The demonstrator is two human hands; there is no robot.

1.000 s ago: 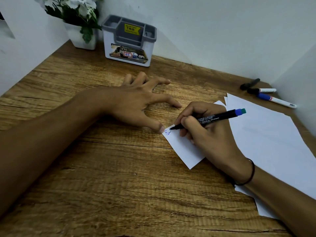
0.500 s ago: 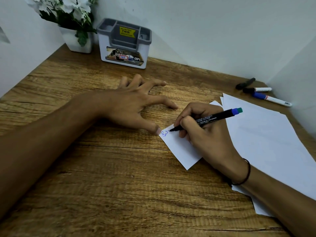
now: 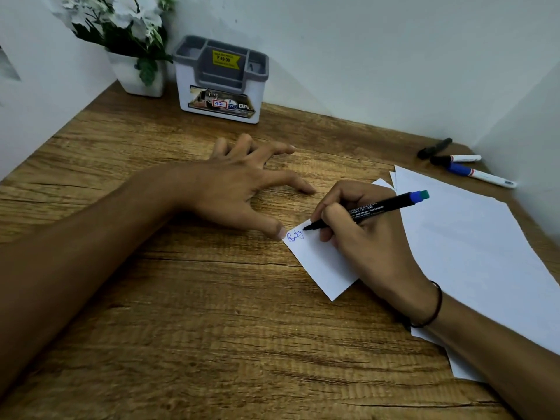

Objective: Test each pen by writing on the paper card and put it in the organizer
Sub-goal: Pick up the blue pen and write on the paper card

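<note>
My right hand [image 3: 368,237] grips a black pen [image 3: 385,206] with a blue end, its tip touching a small white paper card [image 3: 321,265] on the wooden desk. Blue scribbles run along the card's near-left corner. My left hand [image 3: 239,189] lies flat with fingers spread, and its thumb tip presses the card's corner. The grey and white organizer [image 3: 221,80] stands at the back by the wall, with a yellow price sticker inside it. Three more pens lie at the back right: a black one [image 3: 435,148], a white one with a black cap [image 3: 456,159] and a white one with a blue cap [image 3: 481,175].
A white pot of white flowers [image 3: 133,47] stands left of the organizer. Large white paper sheets [image 3: 472,247] lie under my right forearm. White walls close in the desk at the back, left and right.
The pen tip has moved right along the card, and the blue scribble has grown longer. My left hand holds still on the card's corner.
</note>
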